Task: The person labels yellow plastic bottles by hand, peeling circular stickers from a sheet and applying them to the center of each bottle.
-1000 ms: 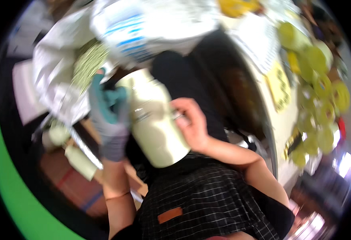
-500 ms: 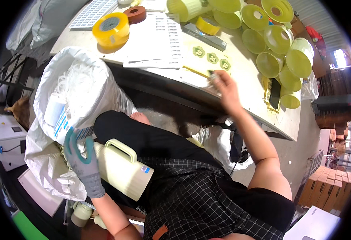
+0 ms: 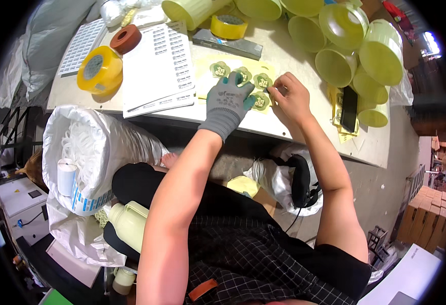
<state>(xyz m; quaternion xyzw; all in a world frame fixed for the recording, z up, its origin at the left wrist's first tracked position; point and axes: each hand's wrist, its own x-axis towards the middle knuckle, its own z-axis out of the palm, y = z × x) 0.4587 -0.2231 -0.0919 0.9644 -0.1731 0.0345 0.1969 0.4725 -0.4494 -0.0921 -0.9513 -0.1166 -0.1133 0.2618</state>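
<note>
My left hand [image 3: 227, 101], in a grey knit glove with teal fingertips, lies with fingers spread on a pale yellow sheet of green flower-shaped stickers [image 3: 219, 69]. It partly hides the stickers beneath it. Just right of it, my bare right hand [image 3: 293, 99] has thumb and fingertips pinched together at the edge of a sticker [image 3: 262, 81]. A small dark spot shows at those fingertips; what they grip is too small to name. On my lap a cream jug [image 3: 127, 223] with a handle lies tilted, partly behind my left forearm.
Printed white sheets [image 3: 156, 71], clear yellow tape [image 3: 99, 69] and a brown tape roll [image 3: 125, 39] lie left on the table. Yellow-green cylindrical shells [image 3: 336, 65] are heaped at the right by a black phone-like slab [image 3: 349, 109]. A white sack [image 3: 131, 137] stands by my left leg.
My left hand has left the jug and come up onto the sticker sheet. My right hand has moved from the table's front edge to the stickers. The view has shifted.
</note>
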